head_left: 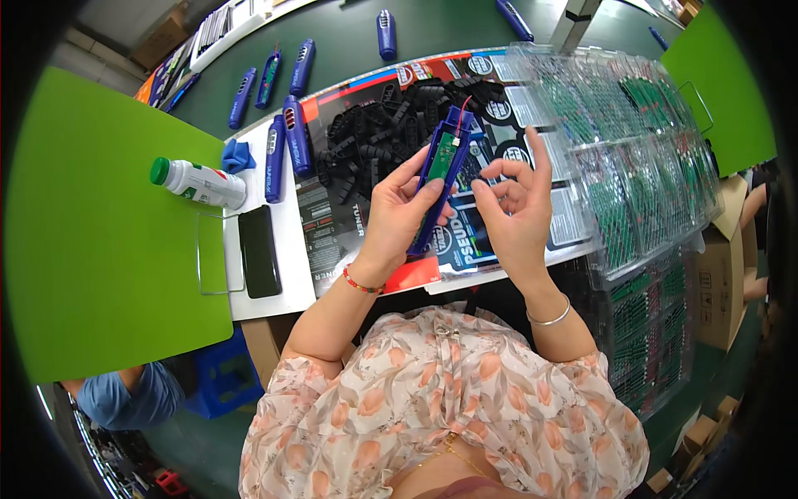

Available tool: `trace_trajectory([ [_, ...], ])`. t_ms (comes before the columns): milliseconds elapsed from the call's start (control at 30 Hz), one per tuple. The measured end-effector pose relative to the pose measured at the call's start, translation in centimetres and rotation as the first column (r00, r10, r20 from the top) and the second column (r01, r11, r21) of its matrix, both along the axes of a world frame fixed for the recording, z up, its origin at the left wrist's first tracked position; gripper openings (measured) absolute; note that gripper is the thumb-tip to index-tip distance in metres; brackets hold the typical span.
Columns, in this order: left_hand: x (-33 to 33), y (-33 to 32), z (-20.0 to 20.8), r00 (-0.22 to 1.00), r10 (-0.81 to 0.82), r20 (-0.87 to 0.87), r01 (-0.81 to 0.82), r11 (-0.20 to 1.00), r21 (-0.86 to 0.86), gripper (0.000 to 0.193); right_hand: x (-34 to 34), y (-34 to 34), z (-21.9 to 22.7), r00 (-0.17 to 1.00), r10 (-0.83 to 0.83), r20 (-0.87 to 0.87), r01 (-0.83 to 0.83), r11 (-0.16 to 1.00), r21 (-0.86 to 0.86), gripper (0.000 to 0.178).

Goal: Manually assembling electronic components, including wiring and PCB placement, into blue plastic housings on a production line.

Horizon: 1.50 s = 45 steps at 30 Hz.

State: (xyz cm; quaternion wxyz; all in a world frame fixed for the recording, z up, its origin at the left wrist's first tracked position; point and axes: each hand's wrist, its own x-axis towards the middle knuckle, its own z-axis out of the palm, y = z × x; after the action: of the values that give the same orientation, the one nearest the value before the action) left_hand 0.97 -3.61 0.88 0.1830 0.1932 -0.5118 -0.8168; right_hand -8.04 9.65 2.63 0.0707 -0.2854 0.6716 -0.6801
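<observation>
My left hand (397, 214) is closed around a long blue plastic housing half (426, 234), which it holds tilted above the table. Inside the housing lies a narrow green circuit board (441, 160), with a small white connector and a red wire at the far end. To its right, my right hand (517, 204) is raised with the index finger stretched up and the other fingers loosely bent. Nothing shows in it. Beyond the hands spreads a pile of small black plastic parts (378, 137).
Several blue handheld devices (297, 133) lie at the left and far side. Clear trays of circuit boards (623, 150) are stacked at right. A black phone (259, 249), a white bottle with a green cap (199, 183) and green partitions (116, 233) flank the left; a cardboard box (719, 274) stands right.
</observation>
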Motion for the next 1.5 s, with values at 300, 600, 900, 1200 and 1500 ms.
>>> trace_trajectory([
  [300, -9.7, -19.4, 1.6, 0.938, 0.343, 0.045, -0.288, 0.847, -0.446, 0.054, -0.3, 0.8, -3.2, 0.999, 0.021, -0.025, -0.018, 0.994, 0.104, 0.059],
  [600, -19.6, -30.6, -5.7, 0.616, 0.728, 0.3, 0.022, 0.364, -0.931, 0.028, -0.2, 2.0, -3.8, 0.998, 0.038, -0.039, -0.024, 0.948, 0.316, 0.04],
  [900, -14.1, -33.9, -3.3, 0.351, 0.936, -0.026, 0.162, -0.088, -0.983, 0.028, -0.4, 2.0, -4.4, 0.998, 0.02, -0.065, 0.004, 0.936, 0.352, 0.04],
  [1200, -0.5, -43.4, -4.0, -0.117, 0.887, 0.447, 0.167, 0.461, -0.871, 0.039, -0.2, 2.4, -4.7, 0.99, 0.025, -0.135, 0.026, 0.933, 0.359, 0.027],
  [1500, -2.4, -41.6, -2.2, 0.169, 0.954, 0.246, 0.125, 0.227, -0.966, 0.042, -0.3, 2.0, -4.4, 0.974, 0.057, -0.219, 0.029, 0.928, 0.372, 0.023],
])
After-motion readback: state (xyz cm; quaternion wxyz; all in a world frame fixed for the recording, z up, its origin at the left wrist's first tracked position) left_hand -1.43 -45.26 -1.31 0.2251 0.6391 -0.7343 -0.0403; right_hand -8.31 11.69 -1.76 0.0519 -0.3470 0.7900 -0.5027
